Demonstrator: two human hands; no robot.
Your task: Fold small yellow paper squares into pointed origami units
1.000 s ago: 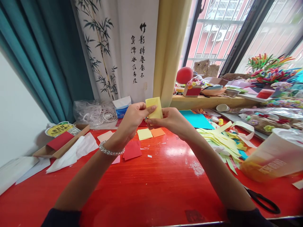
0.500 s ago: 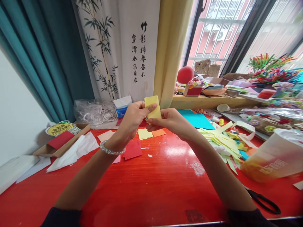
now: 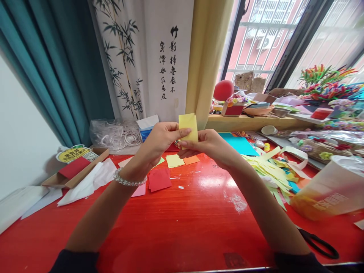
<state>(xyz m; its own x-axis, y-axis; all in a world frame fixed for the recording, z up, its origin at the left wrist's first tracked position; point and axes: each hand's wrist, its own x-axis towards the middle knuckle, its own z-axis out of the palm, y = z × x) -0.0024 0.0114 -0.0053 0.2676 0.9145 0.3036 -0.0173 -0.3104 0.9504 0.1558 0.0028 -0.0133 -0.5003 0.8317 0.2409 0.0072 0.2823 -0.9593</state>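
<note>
A folded piece of yellow paper (image 3: pixel 188 122) is held upright above the far side of the red table (image 3: pixel 182 223). My left hand (image 3: pixel 159 142) pinches its left side, thumb lying across the front. From the right, my right hand (image 3: pixel 206 145) grips its lower edge between thumb and fingers. On the table beneath lie pale yellow paper squares (image 3: pixel 174 161), an orange paper piece (image 3: pixel 191 160) and red paper squares (image 3: pixel 159 180). Pink paper (image 3: pixel 139 190) shows partly behind my left wrist.
Yellow-green paper strips (image 3: pixel 270 172) and teal paper (image 3: pixel 238 144) lie to the right, near a plastic cup (image 3: pixel 331 189). Black-handled scissors (image 3: pixel 320 244) rest at the front right. At left are a cardboard tray (image 3: pixel 66 182) and white tissue (image 3: pixel 85 184).
Both hands still hold the yellow paper, which has shifted slightly right and turned straighter. Its two layers now show a small offset at the top right corner.
</note>
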